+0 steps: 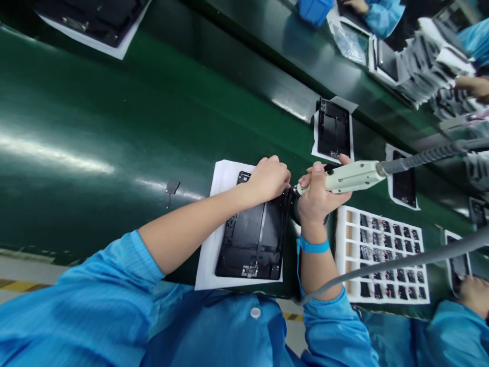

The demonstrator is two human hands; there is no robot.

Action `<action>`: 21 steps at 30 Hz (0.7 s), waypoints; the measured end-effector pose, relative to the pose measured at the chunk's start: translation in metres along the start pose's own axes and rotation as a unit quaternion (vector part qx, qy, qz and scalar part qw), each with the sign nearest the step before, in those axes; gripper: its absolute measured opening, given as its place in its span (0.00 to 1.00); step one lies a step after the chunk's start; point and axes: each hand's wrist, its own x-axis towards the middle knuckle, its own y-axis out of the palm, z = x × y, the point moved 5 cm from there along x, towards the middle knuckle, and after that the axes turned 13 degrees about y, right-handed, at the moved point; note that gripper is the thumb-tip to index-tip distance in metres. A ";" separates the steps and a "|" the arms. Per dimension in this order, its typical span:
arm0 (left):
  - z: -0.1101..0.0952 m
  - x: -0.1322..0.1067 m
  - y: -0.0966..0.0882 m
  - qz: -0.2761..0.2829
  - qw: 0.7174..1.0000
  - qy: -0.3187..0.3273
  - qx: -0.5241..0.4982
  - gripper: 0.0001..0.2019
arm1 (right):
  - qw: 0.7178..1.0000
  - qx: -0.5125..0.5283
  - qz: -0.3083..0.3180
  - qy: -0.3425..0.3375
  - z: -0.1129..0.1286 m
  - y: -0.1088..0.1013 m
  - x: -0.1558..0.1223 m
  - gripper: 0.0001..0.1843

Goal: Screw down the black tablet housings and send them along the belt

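A black opened device [254,239] lies on a white foam pad [208,260] on the green conveyor belt. My left hand [269,178] rests curled on the device's far corner, fingers closed against it. My right hand [319,193] grips a cream electric screwdriver [351,176], its tip pointing at the device's far right corner beside my left fingers. A grey cable [397,262] loops from the tool past my right wrist, which wears a blue strap [313,246].
A white compartment tray [382,255] with several small dark parts sits right of the device. More black devices on white pads [334,130] lie farther along the belt. Other people's hands and blue sleeves [382,15] work at the far side and right.
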 end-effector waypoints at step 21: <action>0.006 -0.001 0.001 -0.008 1.000 0.011 0.008 0.06 | 0.999 0.012 -0.049 0.017 0.015 -0.065 -0.012 0.19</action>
